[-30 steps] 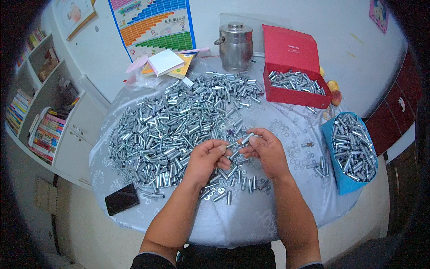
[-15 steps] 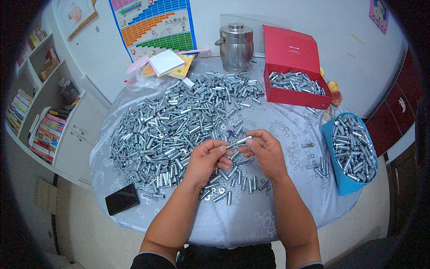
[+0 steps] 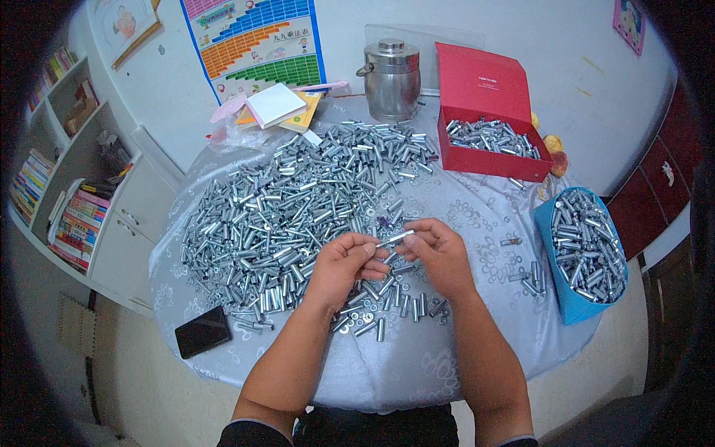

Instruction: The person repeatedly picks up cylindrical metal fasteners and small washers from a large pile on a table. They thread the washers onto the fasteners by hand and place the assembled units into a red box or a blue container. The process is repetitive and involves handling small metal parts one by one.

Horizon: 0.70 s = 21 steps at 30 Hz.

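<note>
A round table (image 3: 417, 365) with a pale patterned cloth carries a wide heap of small silver metal tubes (image 3: 298, 201). My left hand (image 3: 344, 264) and my right hand (image 3: 439, 253) meet just in front of the heap, above some loose tubes and washers (image 3: 387, 305). Between their fingertips they pinch one thin silver metal tube (image 3: 395, 238), held roughly level, each hand on one end. A red box (image 3: 488, 160) at the back right and a blue container (image 3: 566, 298) at the right edge both hold more silver tubes.
A black phone (image 3: 202, 331) lies near the table's front left edge. A steel lidded pot (image 3: 392, 71), a notepad and papers (image 3: 277, 106) stand at the back. Shelves with books (image 3: 74, 223) are on the left, a dark red cabinet (image 3: 655, 201) on the right.
Both hands stay together over the same spot. Their fingers have shifted slightly, and the tube between them now lies more level.
</note>
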Each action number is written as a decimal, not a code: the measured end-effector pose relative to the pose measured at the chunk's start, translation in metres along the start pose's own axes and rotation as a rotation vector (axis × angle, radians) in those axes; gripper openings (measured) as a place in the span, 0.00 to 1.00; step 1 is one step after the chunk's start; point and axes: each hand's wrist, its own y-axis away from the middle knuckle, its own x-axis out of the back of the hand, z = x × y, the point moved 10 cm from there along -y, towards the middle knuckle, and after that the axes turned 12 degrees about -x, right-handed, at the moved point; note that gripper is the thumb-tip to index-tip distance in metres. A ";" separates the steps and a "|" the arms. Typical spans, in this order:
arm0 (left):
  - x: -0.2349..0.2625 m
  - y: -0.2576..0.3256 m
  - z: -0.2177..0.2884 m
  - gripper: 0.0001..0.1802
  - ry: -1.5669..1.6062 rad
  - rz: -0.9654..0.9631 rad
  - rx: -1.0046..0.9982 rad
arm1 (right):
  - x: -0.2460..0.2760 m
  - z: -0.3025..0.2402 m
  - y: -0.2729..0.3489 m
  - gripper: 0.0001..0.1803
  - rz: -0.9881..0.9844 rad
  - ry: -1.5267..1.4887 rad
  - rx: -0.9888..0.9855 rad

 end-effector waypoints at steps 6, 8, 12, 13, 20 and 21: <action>0.000 -0.002 -0.006 0.15 0.015 0.000 -0.042 | -0.003 -0.001 0.003 0.12 0.022 0.232 0.105; -0.005 0.000 -0.005 0.18 0.050 -0.010 -0.021 | -0.004 -0.005 0.005 0.12 0.047 0.310 0.165; -0.015 0.004 -0.004 0.19 0.090 -0.052 -0.007 | -0.003 -0.009 0.009 0.12 0.111 0.308 0.104; -0.019 0.004 -0.004 0.20 0.141 -0.074 -0.010 | 0.001 -0.006 0.008 0.12 0.140 0.303 0.055; -0.017 0.004 0.004 0.14 -0.032 -0.048 -0.035 | 0.003 -0.006 0.006 0.08 0.052 0.060 0.029; -0.011 0.002 0.004 0.13 -0.026 -0.031 -0.044 | 0.002 -0.007 0.007 0.08 0.043 0.064 0.034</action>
